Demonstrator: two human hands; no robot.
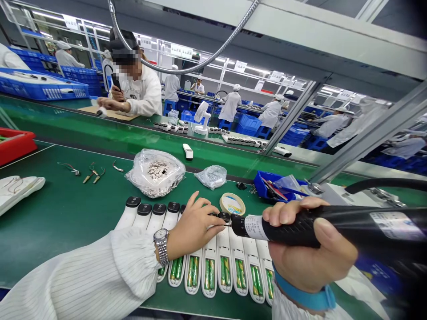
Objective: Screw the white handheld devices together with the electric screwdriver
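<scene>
Landmark = row of white handheld units (209, 253), side by side on the green counter (83, 218). Key relation: black power driver (296, 229) points left across the row, long axis roughly crosswise to the units, whose own long axes run away from the wearer in a slight fan. Driver nose sits above the row, near the black heads at its far end; green battery cells (225, 272) sit in open bays at its near end. Right hand (308, 266) is wrapped round the driver body at the row's right. Left hand (196, 222) lies over the row, nearer the bit, thumb and fingers drawn close around it; can't tell if they pinch the bit, a screw or nothing. Beyond the row: tape roll (235, 210) and small clear bag (213, 177); big parts bag (178, 168) beyond it, more to the left; blue tray (259, 182) beyond and right. Text: white label round driver nose, fine print, unreadable; rear sticker blurred; tape marking too small to trust; no legible brand on cells.
</scene>
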